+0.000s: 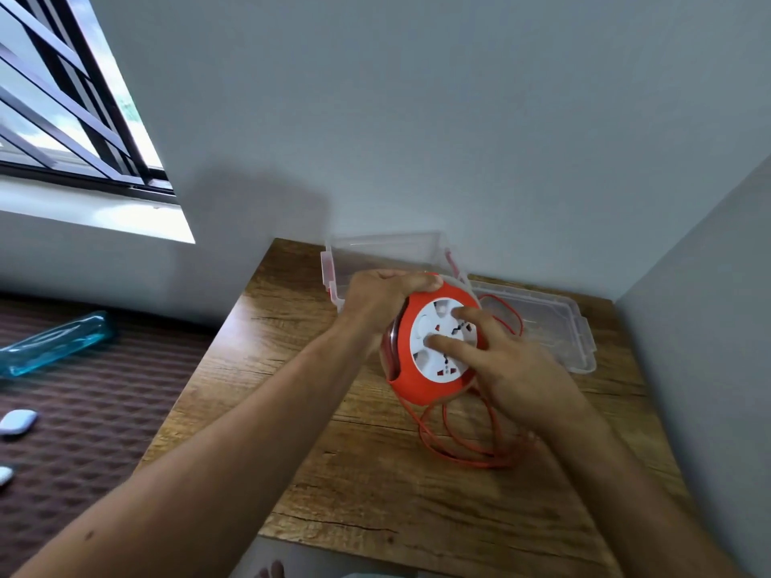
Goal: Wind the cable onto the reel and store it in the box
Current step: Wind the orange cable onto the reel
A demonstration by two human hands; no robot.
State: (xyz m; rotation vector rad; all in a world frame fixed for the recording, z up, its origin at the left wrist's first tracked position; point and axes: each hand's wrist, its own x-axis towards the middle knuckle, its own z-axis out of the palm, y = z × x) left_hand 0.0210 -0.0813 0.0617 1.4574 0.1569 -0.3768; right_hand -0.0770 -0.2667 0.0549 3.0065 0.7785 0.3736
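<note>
1. the orange cable reel is held above the wooden table, gripped at its rim by the closed left hand.
2. the right hand is open, fingertips pressed on the white socket face.
3. loose orange cable could tangle or snag while wound.
4. the clear box stands just behind.

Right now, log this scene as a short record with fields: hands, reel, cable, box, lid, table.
left hand: grips the top rim of the reel
right hand: fingers pressed on the reel's white face
reel: orange, white socket face, held up above the table
cable: orange, loose loops lying on the table, not yet fully wound
box: clear plastic, open, behind the reel by the wall
lid: clear, lying flat to the right of the box
table: wood grain
</note>
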